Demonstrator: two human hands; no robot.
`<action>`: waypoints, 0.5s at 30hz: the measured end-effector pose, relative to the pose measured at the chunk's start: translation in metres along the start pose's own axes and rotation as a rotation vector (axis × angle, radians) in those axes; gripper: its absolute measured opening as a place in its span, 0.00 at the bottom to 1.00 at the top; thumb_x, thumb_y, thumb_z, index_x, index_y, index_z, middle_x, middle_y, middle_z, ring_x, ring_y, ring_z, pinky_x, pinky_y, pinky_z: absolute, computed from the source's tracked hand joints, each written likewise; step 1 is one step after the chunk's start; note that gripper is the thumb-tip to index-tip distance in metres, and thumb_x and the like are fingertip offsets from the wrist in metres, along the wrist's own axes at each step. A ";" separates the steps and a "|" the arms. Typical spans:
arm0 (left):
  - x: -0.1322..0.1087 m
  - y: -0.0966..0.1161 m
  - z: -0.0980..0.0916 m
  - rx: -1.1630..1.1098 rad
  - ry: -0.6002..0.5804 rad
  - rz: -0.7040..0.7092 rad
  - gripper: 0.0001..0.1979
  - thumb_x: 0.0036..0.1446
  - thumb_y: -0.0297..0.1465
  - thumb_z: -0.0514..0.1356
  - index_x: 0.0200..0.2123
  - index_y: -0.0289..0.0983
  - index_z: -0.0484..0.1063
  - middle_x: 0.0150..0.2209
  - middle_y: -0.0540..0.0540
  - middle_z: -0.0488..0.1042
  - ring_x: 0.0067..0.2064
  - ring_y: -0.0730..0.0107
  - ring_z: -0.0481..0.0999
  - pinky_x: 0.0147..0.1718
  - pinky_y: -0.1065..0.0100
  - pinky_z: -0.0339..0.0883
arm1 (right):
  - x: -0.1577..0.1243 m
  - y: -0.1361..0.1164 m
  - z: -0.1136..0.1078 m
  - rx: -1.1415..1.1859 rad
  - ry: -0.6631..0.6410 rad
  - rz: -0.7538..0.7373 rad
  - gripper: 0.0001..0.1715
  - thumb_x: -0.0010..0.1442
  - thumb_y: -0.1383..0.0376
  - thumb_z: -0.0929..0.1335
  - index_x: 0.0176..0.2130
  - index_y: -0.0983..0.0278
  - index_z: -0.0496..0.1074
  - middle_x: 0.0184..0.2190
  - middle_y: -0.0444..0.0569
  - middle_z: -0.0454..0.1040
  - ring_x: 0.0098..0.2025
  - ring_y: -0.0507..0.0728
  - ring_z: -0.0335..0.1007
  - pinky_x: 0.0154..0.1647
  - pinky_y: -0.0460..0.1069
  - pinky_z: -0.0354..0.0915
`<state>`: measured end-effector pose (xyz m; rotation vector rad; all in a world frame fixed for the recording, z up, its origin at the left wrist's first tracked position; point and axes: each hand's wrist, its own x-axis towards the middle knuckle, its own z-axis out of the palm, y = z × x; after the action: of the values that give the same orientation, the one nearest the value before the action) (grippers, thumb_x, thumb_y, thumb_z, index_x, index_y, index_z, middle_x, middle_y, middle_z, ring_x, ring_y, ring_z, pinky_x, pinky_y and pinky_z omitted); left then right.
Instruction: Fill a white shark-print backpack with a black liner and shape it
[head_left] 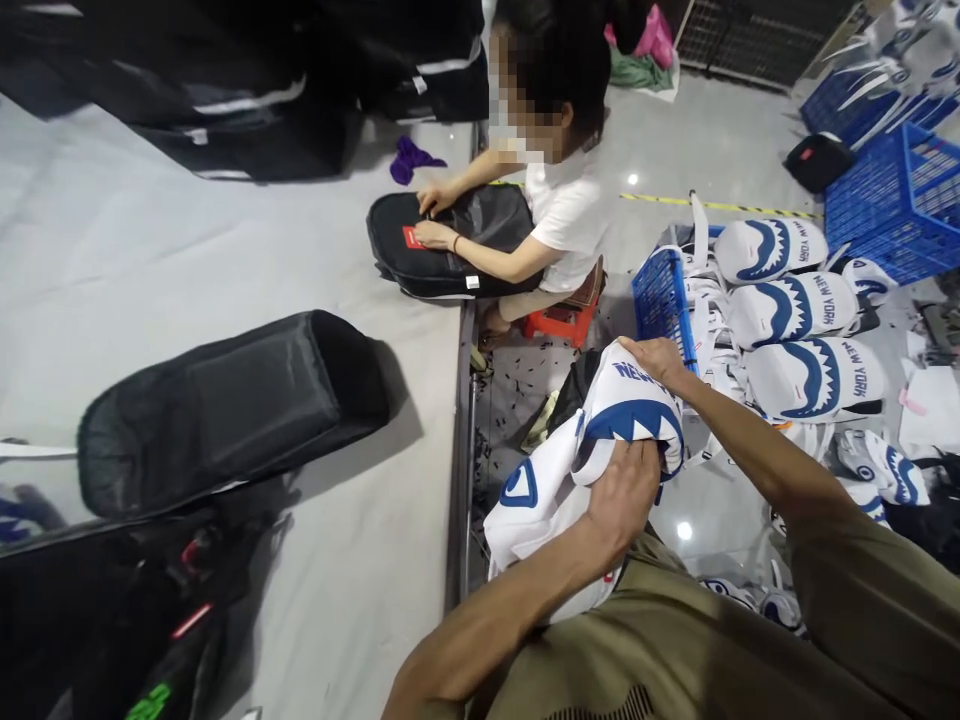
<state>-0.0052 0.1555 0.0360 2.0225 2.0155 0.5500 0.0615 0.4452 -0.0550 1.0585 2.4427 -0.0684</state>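
Observation:
I hold a white backpack (555,480) with a blue shark-mouth print and "NEW YORK" lettering in my lap, beside the table edge. My left hand (626,495) presses and grips its middle, fingers curled into the fabric. My right hand (660,360) grips the bag's top end, fingers closed over it. The bag is crumpled and partly hidden by my left arm.
A grey table (112,260) holds a black bag (232,405) and more black bags at the far edge. A seated person works on a black backpack (450,240). Several white shark-print bags (795,310) are piled on the floor by blue crates (892,200).

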 end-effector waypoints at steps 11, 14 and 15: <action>0.014 -0.001 0.005 0.116 0.159 0.115 0.25 0.70 0.25 0.57 0.66 0.21 0.72 0.58 0.30 0.81 0.61 0.51 0.80 0.65 0.57 0.72 | 0.044 0.009 0.054 -0.110 -0.222 -0.254 0.32 0.82 0.56 0.56 0.80 0.50 0.56 0.57 0.59 0.80 0.54 0.68 0.80 0.51 0.57 0.70; 0.012 -0.010 -0.002 0.154 0.153 0.169 0.27 0.71 0.26 0.55 0.69 0.21 0.71 0.64 0.30 0.77 0.68 0.48 0.76 0.67 0.56 0.69 | 0.050 0.000 0.068 -0.063 -0.260 -0.276 0.32 0.83 0.54 0.55 0.80 0.48 0.56 0.59 0.58 0.80 0.55 0.68 0.80 0.54 0.58 0.70; 0.009 -0.012 -0.003 0.157 0.134 0.168 0.28 0.71 0.26 0.55 0.70 0.21 0.69 0.67 0.29 0.75 0.70 0.48 0.73 0.67 0.57 0.69 | 0.051 -0.004 0.072 -0.053 -0.273 -0.279 0.32 0.83 0.54 0.55 0.80 0.49 0.55 0.58 0.59 0.80 0.55 0.68 0.80 0.55 0.58 0.71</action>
<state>-0.0178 0.1649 0.0350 2.3210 2.0329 0.5913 0.0576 0.4606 -0.1425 0.6330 2.3094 -0.2228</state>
